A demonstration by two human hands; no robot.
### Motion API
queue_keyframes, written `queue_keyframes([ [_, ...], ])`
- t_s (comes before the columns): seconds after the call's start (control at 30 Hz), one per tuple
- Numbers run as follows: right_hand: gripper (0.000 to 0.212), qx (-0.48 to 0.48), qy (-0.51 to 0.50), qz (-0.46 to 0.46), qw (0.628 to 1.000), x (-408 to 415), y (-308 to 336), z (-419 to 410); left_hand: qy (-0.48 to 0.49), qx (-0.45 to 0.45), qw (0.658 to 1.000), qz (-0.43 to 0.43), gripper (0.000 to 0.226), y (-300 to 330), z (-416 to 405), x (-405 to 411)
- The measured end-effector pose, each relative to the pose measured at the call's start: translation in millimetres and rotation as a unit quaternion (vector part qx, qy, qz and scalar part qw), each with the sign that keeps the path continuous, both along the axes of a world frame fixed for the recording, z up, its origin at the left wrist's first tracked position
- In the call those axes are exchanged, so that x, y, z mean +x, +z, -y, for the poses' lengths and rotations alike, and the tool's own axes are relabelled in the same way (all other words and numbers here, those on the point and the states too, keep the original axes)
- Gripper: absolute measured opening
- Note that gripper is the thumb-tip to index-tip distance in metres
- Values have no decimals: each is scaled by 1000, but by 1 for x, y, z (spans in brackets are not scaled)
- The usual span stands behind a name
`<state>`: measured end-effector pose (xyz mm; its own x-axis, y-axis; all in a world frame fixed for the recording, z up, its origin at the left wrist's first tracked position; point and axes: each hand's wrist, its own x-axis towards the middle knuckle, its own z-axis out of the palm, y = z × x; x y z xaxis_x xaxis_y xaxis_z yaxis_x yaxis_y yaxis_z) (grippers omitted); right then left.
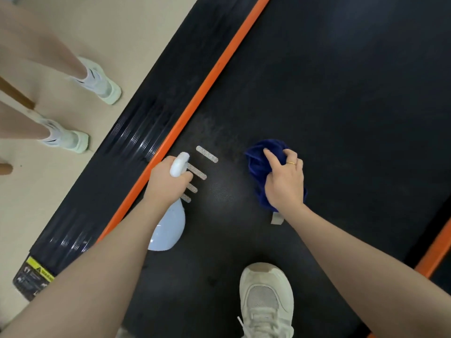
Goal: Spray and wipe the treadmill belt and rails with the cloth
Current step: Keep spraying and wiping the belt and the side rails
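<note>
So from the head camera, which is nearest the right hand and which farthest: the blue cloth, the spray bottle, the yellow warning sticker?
1. Blue cloth, gripped by the right hand.
2. Spray bottle, leftward, in the left hand.
3. Yellow warning sticker, far lower left.

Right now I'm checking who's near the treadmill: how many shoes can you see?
3. One cream sneaker stands on the treadmill belt, at the bottom. Two white sneakers stand on the floor, left of the side rail. Others may lie out of frame.
</note>
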<state>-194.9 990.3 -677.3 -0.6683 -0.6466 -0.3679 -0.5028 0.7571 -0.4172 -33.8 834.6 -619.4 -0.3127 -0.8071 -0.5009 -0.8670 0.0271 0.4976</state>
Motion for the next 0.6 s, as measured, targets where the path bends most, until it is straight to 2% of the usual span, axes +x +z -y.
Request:
queue_keyframes([
  [0.07, 56, -15, -14, -12, 1000, -1, 0, -2, -41, 17, 999, 7, 7, -2, -2, 0],
  [0.1, 56, -19, -27, -13, 999, -1, 1, -2, -59, 31, 998, 4, 11, 0, -5, -1],
  [0.2, 54, -35, -121, 6, 992, 1, 6, -1, -119, 108, 987, -24, 38, 2, -16, -2],
  [0.3, 53, -39, -197, 16, 980, 9, 14, -3, -175, 170, 968, -56, 25, 1, -32, -6],
  [0.37, 53, -46, -228, 39, 972, 17, 17, -2, -165, 157, 971, -71, 15, 2, -30, -5],
  [0.5, 48, -59, -237, 59, 968, 36, 23, 7, -78, 145, 978, -125, 20, 9, 8, 8],
  [0.6, 46, -74, -210, 30, 974, 46, 23, 34, -92, 90, 977, -167, 13, 17, 46, 25],
])
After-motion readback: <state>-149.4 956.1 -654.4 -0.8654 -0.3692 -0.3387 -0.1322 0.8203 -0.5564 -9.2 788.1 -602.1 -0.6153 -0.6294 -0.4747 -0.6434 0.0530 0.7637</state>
